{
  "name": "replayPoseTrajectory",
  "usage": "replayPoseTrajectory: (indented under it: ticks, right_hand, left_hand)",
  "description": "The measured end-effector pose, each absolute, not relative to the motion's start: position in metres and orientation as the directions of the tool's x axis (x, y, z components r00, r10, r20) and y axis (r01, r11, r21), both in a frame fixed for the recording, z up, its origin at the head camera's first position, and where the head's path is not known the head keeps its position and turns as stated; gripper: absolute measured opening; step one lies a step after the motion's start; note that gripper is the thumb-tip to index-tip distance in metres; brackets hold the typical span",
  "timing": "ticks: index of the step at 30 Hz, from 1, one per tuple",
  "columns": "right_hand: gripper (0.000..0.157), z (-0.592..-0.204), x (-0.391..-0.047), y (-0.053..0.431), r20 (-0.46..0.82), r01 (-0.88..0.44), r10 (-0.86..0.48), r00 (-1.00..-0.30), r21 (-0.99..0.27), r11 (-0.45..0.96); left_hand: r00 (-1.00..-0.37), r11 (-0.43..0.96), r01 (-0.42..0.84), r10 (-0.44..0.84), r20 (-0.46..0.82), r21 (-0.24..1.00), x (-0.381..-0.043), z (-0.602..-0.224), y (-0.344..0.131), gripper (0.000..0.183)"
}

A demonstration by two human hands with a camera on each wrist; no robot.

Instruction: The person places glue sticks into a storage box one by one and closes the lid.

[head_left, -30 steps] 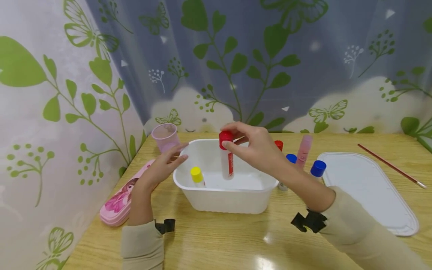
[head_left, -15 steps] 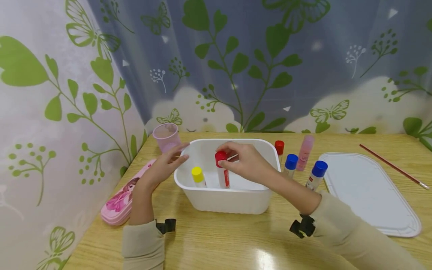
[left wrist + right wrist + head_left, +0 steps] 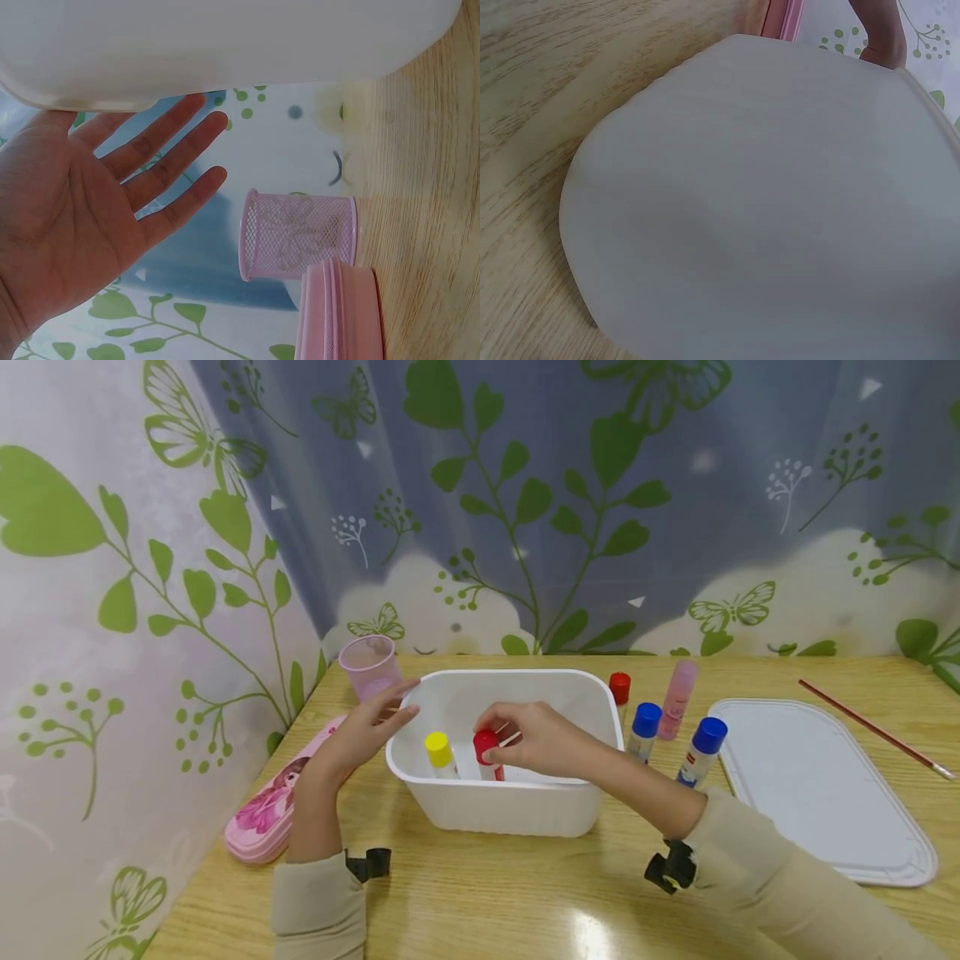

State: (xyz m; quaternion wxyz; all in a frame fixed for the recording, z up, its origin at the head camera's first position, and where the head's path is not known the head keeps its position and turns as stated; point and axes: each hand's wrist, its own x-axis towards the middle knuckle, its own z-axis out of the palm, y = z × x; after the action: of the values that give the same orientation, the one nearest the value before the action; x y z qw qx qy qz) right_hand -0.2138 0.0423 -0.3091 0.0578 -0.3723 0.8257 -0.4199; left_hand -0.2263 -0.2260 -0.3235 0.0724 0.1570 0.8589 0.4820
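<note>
A red-capped glue stick (image 3: 485, 745) stands upright inside the white plastic tub (image 3: 510, 810), its lower part hidden behind the front wall. My right hand (image 3: 543, 739) reaches over the tub and pinches the red cap between thumb and fingers. Just left of it, a yellow-capped glue stick (image 3: 439, 752) is also in the tub. At the tub's left rim rests my left hand (image 3: 360, 735), its fingers stretched out, as the left wrist view shows of the same hand (image 3: 97, 195). In the right wrist view the tub's wall (image 3: 742, 187) hides the right fingers.
Right of the tub stand two blue-capped glue sticks (image 3: 707, 747), a red-capped one (image 3: 620, 687) and a pink tube (image 3: 678, 700). A white lid (image 3: 817, 793) and a pencil (image 3: 873, 728) lie farther right. On the left are a pink mesh cup (image 3: 300, 236) and a pink pencil case (image 3: 262, 814).
My right hand has lowered the red-capped glue stick into the tub, moving slightly left toward the yellow-capped one. My left hand has stayed at the rim.
</note>
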Motion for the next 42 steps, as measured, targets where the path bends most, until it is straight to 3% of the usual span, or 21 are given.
replayPoseTrajectory:
  ticks: [27, 42]
  right_hand:
    - [0.025, -0.312, -0.216, 0.045, 0.141, -0.548, -0.718, -0.682, -0.748, 0.374]
    - [0.031, -0.295, -0.21, 0.059, 0.182, -0.612, -0.7, -0.69, -0.663, 0.431]
  left_hand:
    - [-0.938, 0.464, 0.191, 0.345, 0.022, 0.865, -0.227, -0.324, -0.226, 0.059]
    - [-0.939, 0.48, 0.202, 0.343, 0.029, 0.854, -0.226, -0.323, -0.225, 0.058]
